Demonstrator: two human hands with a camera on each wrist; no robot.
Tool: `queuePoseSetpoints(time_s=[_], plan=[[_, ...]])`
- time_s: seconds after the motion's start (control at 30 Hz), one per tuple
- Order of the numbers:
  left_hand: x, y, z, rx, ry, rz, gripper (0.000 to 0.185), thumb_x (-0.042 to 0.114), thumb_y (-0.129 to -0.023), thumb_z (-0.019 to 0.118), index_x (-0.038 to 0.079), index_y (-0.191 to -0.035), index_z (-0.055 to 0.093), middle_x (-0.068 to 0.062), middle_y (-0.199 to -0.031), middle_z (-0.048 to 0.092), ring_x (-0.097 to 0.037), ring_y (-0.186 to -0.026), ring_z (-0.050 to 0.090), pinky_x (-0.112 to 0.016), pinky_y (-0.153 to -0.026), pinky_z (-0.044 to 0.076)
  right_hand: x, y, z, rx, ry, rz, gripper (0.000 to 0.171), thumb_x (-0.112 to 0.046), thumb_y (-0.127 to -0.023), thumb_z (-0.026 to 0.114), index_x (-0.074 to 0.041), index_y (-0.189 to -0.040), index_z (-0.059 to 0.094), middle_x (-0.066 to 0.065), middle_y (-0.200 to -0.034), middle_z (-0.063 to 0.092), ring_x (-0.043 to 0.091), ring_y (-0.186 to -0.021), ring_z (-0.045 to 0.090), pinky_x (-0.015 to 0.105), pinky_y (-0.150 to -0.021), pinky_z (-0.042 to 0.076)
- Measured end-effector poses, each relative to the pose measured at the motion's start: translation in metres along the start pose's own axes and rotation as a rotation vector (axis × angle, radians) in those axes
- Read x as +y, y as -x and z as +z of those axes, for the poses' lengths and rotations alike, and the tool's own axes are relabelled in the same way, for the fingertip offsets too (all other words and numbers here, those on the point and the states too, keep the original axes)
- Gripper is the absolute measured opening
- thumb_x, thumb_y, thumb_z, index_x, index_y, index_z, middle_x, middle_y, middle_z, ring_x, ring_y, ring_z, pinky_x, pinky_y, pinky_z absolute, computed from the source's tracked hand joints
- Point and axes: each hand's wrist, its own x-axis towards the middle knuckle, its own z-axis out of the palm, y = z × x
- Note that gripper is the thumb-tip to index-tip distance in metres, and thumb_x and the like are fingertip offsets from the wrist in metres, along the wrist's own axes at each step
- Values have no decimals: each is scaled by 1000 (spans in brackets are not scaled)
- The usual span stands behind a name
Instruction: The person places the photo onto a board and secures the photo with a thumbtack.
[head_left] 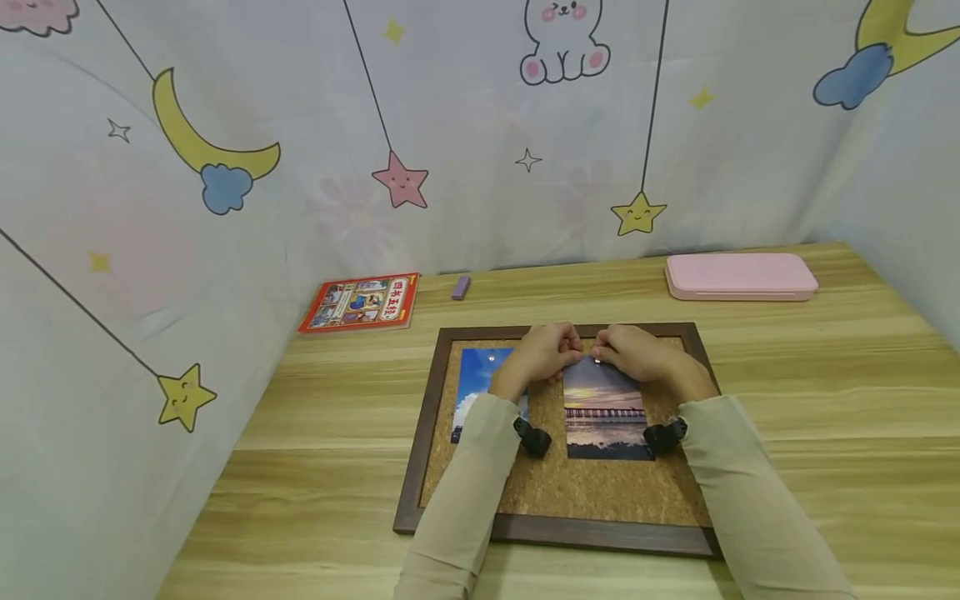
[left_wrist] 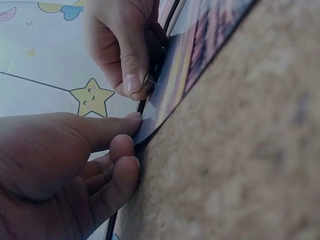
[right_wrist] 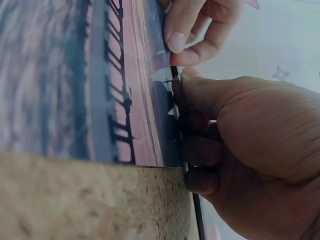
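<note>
A framed cork board [head_left: 540,493] lies on the table, bearing two photos. The sunset pier photo [head_left: 604,421] lies under both hands at its top edge. My left hand [head_left: 543,352] pinches its top left corner between thumb and fingers, as the left wrist view shows. Just right of that, my right hand [head_left: 636,352] pinches a thumbtack [left_wrist: 146,79] between thumb and index finger. The tack's thin needle points at the photo's upper part; whether it has pierced the cork I cannot tell. The blue sky photo [head_left: 474,379] at left is partly hidden by my left arm.
Behind the board at left are a red comic-style book [head_left: 362,302] and a small purple block [head_left: 461,288]. A pink case [head_left: 741,277] lies at the back right. A printed curtain [head_left: 480,108] hangs behind the wooden table [head_left: 315,475].
</note>
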Motion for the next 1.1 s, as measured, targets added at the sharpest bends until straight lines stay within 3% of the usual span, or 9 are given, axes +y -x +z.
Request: queuePoseSetpoints(time_s=[0.13,0.4,0.67,0.93,1.1], plan=[[0,0,0,-2,4,-1,7,19,-89,54,13,-92,54,-7,-71,57,-16,-49,55,-24,-42,44,-1,1,0,9,-8,11,22,-17,-94,45,-8,-78,57,-1,-63,45,11,-54,38,27,-53,33],[-1,-2,0,-2,-3,-2,6,20,-88,55,15,-91,54,-6,-70,58,-16,-50,55,-24,-43,45,-1,3,0,47,-90,78,10,-16,-93,46,-7,-93,52,3,-81,53,14,-65,45,29,-59,37],[0,-1,0,5,-7,4,8,20,-88,55,13,-92,54,-6,-69,57,-16,-50,55,-24,-42,44,2,3,1,66,-87,38,10,-14,-93,48,-6,-92,54,3,-80,53,14,-66,43,28,-59,36],[-1,-1,1,-2,-13,0,6,21,-88,55,15,-91,54,-6,-69,57,-16,-49,54,-25,-44,45,0,1,3,26,-107,147,11,-20,-92,49,-9,-90,53,3,-77,52,14,-62,43,28,-56,36],[0,0,0,4,-6,0,6,20,-88,55,15,-90,53,-7,-69,57,-16,-49,54,-25,-43,45,-1,0,3,31,-97,144,11,-20,-91,52,-9,-89,53,4,-73,50,15,-59,42,28,-54,35]])
